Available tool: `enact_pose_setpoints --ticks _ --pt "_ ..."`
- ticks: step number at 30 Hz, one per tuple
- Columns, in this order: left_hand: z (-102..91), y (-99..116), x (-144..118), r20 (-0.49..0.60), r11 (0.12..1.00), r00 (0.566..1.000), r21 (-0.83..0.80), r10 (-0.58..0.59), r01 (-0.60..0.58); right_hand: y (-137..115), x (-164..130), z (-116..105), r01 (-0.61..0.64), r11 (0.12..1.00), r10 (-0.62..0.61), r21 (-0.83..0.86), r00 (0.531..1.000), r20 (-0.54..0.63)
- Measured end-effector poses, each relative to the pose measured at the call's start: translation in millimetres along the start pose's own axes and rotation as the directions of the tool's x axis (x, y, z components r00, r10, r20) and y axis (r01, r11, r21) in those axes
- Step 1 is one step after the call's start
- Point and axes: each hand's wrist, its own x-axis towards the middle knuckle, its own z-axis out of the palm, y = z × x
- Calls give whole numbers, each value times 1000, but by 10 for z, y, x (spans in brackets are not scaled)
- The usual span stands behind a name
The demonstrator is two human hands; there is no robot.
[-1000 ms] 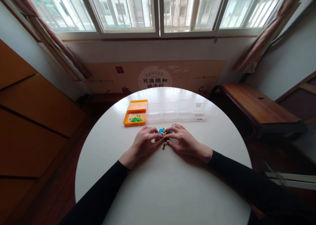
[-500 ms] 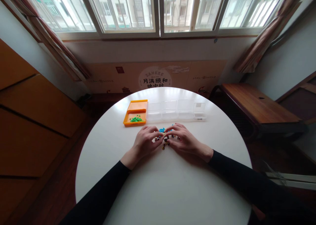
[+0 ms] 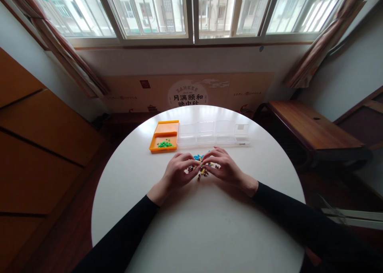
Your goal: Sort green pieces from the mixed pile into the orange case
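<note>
A small heap of coloured pieces lies on the white table, with blue pieces (image 3: 198, 157) at its far side and dark brown and yellow pieces (image 3: 204, 172) nearer me. They look like tiny toy bricks or beads, too small to name surely. My left hand (image 3: 178, 171) reaches in from the left, thumb and forefinger closed in a pinch over the heap. From the right, my right hand (image 3: 225, 168) meets it, its fingers bent and fingertips almost touching the left ones. A speck of green shows between the fingertips, but its shape is hidden.
Beyond my left hand stands an open orange box (image 3: 154, 148) with green pieces (image 3: 165, 144) in its near half. To its right sits a clear plastic compartment box (image 3: 206, 139) with its lid open. All rest on a round white table (image 3: 191, 233); a wooden bench (image 3: 317, 125) stands at right.
My right hand has lifted its fingers slightly and shifted a little, uncovering more yellow pieces under it. My left hand stays nearly in place, fingertips still meeting the right ones.
</note>
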Motion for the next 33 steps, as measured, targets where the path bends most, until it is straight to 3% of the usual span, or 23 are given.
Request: enact_pose_setpoints --ticks 8,13,25,33 --pt "-20 12 25 -102 997 993 34 66 -62 29 -19 8 -33 999 33 27 999 -4" --pt "-12 -1 20 -105 996 991 12 87 -86 9 -11 1 -32 999 32 32 999 -10" --pt "-118 -76 -10 -209 983 965 -126 -160 136 -48 43 -84 -58 997 59 44 998 -10" --pt "-103 -39 -1 -220 973 953 -144 -208 179 -25 22 -68 -58 998 58 19 998 11"
